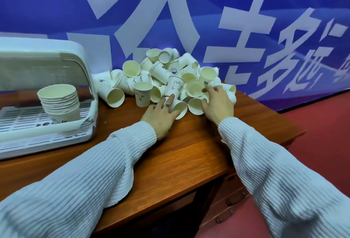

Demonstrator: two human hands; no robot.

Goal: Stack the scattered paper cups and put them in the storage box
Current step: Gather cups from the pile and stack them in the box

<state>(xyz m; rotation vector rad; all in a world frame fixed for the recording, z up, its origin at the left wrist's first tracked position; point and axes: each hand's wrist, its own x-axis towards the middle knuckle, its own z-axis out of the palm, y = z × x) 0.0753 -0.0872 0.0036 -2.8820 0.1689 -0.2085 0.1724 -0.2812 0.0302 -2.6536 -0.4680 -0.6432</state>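
Note:
A heap of white paper cups [170,71] with small printed drawings lies on the wooden table against the blue wall. My left hand [161,113] reaches into the heap's front edge, its fingers around a cup lying on its side [180,107]. My right hand [217,103] is beside it, fingers curled on a cup [196,105] lying with its mouth toward me, fingertips touching another cup [195,88] above. At the left stands the white storage box [83,78] with its clear lid raised. A stack of nested cups [59,101] leans inside it.
The wooden table [170,158] ends at the right and near edges, with drawers below and red floor [322,124] beyond. A blue banner with large white characters [236,29] forms the wall behind the heap. Both arms wear white ribbed sleeves.

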